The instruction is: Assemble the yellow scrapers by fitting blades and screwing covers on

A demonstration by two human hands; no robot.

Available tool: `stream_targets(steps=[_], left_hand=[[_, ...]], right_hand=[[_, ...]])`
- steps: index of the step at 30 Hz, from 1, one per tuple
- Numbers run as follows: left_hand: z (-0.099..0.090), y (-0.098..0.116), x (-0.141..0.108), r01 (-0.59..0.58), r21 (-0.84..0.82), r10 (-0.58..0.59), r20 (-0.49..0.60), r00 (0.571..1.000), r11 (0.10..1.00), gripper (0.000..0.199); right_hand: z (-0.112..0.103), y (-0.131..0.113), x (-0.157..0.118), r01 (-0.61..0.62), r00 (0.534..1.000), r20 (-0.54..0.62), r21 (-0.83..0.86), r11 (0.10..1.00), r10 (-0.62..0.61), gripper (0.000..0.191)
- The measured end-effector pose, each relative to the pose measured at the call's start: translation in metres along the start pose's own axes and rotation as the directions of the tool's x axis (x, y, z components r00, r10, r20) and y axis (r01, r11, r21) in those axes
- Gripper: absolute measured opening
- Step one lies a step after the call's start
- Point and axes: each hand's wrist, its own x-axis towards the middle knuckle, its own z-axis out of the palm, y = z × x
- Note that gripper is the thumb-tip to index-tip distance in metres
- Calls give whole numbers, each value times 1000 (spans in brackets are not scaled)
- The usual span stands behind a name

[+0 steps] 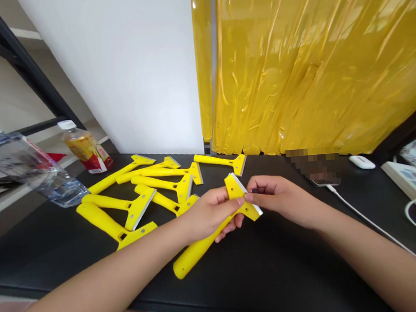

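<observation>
A yellow scraper with a metal blade along its head is gripped in my left hand, its handle slanting down toward the front of the table. The left thumb presses on the head, and the fingers curl underneath. My right hand is closed in a pinch at the blade edge. A small dark piece shows between its fingers, too small to name. To the left lie several more yellow scrapers, some overlapping. One scraper rests apart, near the back edge.
On the black table stand a large clear bottle and a smaller drink bottle at left. A phone with a white cable, a white earphone case and a power strip are at right. Yellow-wrapped panels rise behind.
</observation>
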Motion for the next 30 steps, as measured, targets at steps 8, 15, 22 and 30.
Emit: stream_targets(steps=[8, 15, 22, 30], left_hand=[[0, 3, 0, 6, 38, -4, -45, 999, 999, 29], [5, 10, -12, -132, 343, 177, -103, 979, 930, 39], [13, 12, -24, -188, 890, 482, -40, 876, 415, 44], [19, 6, -23, 26, 994, 448, -70, 891, 103, 57]], right_hand=[[1, 2, -1, 30, 996, -75, -188, 982, -45, 31], [14, -15, -21, 114, 920, -319, -342, 933, -229, 26], [30, -22, -29, 106, 961, -224, -250, 962, -164, 34], [38, -17, -24, -15, 968, -251, 30, 999, 22, 37]])
